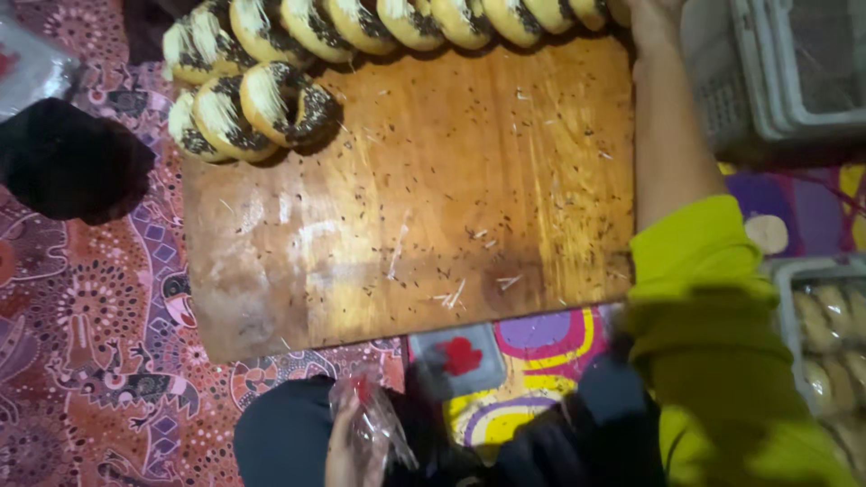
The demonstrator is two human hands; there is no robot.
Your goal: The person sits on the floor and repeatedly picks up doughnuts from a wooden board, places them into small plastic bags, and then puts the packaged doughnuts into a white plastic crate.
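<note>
Doughnuts (280, 99), round, topped with chocolate sprinkles and pale shreds, lined along far edge of crumb-strewn wooden board (415, 207). Left hand (347, 446) at bottom, closed around crinkled clear plastic bag (374, 419). Right hand (651, 22) stretched to board's far right corner beside doughnut row; grip impossible to tell. Clear plastic box (825, 347) at right, packed with pale pastries.
</note>
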